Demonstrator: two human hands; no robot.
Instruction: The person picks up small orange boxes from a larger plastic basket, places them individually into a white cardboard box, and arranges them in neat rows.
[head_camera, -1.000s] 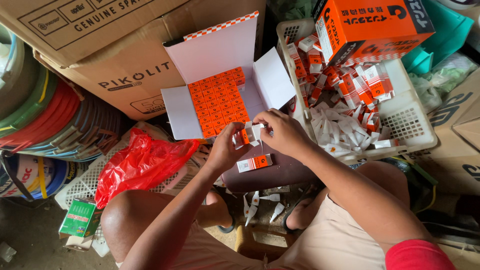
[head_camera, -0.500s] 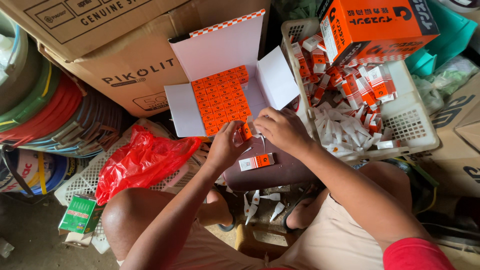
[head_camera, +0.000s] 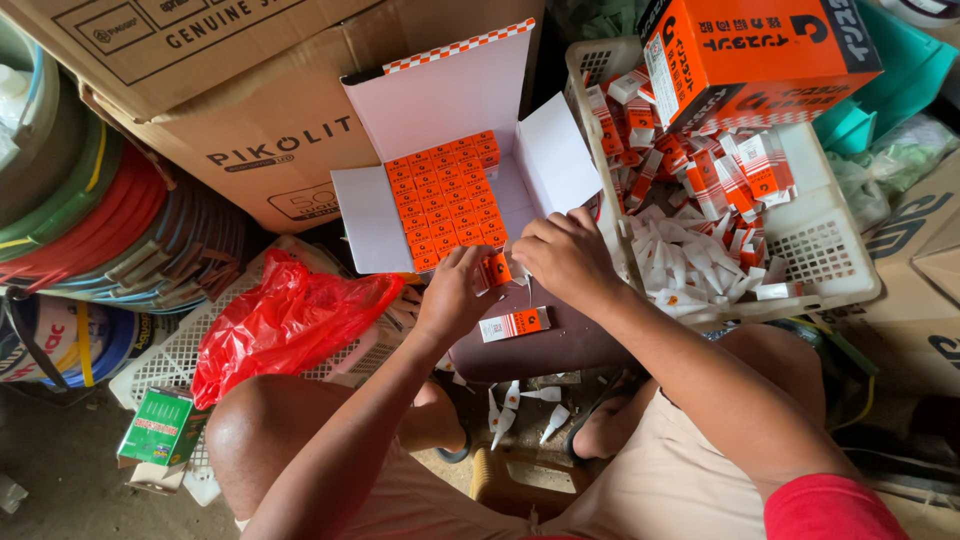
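- Evidently the step in hand is packing: both hands meet at the front edge of the open white cardboard box (head_camera: 440, 110), which is partly filled with neat rows of small orange cartons (head_camera: 445, 200).
- Left hand (head_camera: 455, 295): its fingers pinch one small orange-and-white carton (head_camera: 494, 270), held just in front of the box's near row.
- Right hand (head_camera: 570, 255): its fingers are curled together over the same carton's far end, touching it; what the fingertips grip underneath is hidden.
- Another orange-and-white carton (head_camera: 515, 324) lies loose on the dark brown bench (head_camera: 560, 345) just beneath the hands.
- To the right, a white plastic basket (head_camera: 840, 270) holds a heap of loose cartons and small white tubes.
- Judging from this, the next move calls for lining the held carton up square with the last row and pressing it in snugly.
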